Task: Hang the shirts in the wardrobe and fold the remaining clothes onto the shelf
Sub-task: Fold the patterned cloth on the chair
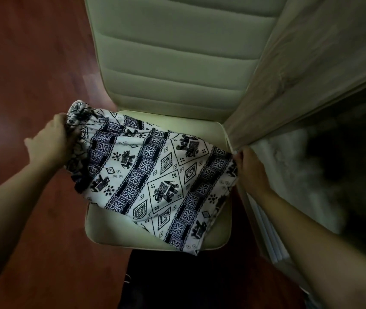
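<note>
We are in the folding half of the job. A pair of elephant-print trousers (155, 175) lies spread across the chair seat (101, 221), covering most of it and spilling past the seat's left edge and front edge.

Our left hand (55, 141), just off the seat's left side, has its grip closed around the gathered elastic end of the trousers. Our right hand (250, 168), at the seat's right edge, pinches the opposite end of the cloth, so the garment is held between both hands. A second layer of fabric peeks out near the seat's front edge, so the trousers seem to be doubled over once already, though the dim light leaves that uncertain.

Right of the seat stands a wood-grain wardrobe door (311, 74), with something pale and fluffy (289, 175) beyond it. No shirts, hangers or shelf are in view, so we cannot judge the hanging part. By our reading, the fold is unfinished and the trousers have yet to go onto the shelf.
</note>
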Action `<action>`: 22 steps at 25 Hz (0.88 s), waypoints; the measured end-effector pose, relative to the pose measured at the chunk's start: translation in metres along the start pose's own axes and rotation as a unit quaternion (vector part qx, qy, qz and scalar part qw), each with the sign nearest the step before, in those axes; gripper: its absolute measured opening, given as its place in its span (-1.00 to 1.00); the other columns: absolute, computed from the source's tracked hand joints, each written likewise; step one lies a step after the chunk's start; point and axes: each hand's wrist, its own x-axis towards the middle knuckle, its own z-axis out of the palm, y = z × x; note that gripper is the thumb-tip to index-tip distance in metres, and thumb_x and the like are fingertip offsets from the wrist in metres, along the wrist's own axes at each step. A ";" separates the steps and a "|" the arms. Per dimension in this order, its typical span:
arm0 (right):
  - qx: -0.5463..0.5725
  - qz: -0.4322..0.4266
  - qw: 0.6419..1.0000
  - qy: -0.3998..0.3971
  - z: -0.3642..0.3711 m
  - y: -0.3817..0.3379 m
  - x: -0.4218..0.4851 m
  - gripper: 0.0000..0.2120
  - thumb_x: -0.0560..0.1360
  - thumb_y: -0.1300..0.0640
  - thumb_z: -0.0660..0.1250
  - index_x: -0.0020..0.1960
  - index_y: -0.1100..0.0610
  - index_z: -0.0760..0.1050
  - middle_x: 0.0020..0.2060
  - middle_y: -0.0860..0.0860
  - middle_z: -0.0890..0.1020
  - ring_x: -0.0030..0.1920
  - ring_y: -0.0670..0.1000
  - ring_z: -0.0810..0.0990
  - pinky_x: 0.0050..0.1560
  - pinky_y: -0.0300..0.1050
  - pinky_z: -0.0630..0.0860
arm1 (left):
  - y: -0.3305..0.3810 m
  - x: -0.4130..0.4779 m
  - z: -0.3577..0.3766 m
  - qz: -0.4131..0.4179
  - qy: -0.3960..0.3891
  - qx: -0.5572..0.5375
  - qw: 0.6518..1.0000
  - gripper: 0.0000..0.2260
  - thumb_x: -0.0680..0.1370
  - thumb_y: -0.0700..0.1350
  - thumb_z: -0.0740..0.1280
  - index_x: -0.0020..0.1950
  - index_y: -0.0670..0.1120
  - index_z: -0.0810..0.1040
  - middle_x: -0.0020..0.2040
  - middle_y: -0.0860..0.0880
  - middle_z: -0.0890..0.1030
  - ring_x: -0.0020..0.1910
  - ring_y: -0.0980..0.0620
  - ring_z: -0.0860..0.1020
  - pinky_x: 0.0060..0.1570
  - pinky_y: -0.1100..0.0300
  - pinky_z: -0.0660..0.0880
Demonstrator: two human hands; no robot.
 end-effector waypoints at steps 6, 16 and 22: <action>-0.175 -0.180 0.968 -0.007 0.023 0.000 -0.004 -0.81 0.49 0.22 0.24 0.05 0.28 0.50 0.07 0.27 0.57 -0.07 0.23 0.58 -0.13 -0.03 0.40 | 0.070 -0.032 -0.062 -0.071 -0.028 -0.019 0.997 -0.62 0.53 0.04 0.27 0.25 -0.13 0.34 0.13 -0.29 0.55 0.07 -0.32 0.52 0.09 -0.19 0.36; -0.192 -0.084 0.954 -0.214 0.050 -0.029 -0.046 -0.38 0.60 -0.19 -0.15 0.53 0.08 -0.25 0.50 0.02 -0.29 0.53 0.04 -0.23 0.50 0.12 -0.21 | 0.181 -0.146 0.000 0.061 -0.233 -0.081 0.967 -0.36 0.54 0.11 0.25 0.51 -0.10 0.09 0.39 -0.15 0.30 0.27 -0.08 0.38 0.21 0.06 0.47; -0.148 -0.135 0.970 -0.137 0.077 -0.034 -0.077 -0.37 0.57 -0.15 -0.09 0.52 0.07 -0.22 0.47 -0.08 -0.41 0.48 -0.04 -0.31 0.44 0.11 -0.20 | 0.178 -0.166 0.042 0.187 -0.250 0.041 0.949 -0.46 0.64 0.10 -0.16 0.45 -0.03 -0.43 0.48 -0.06 -0.40 0.45 -0.06 -0.39 0.39 -0.09 -0.33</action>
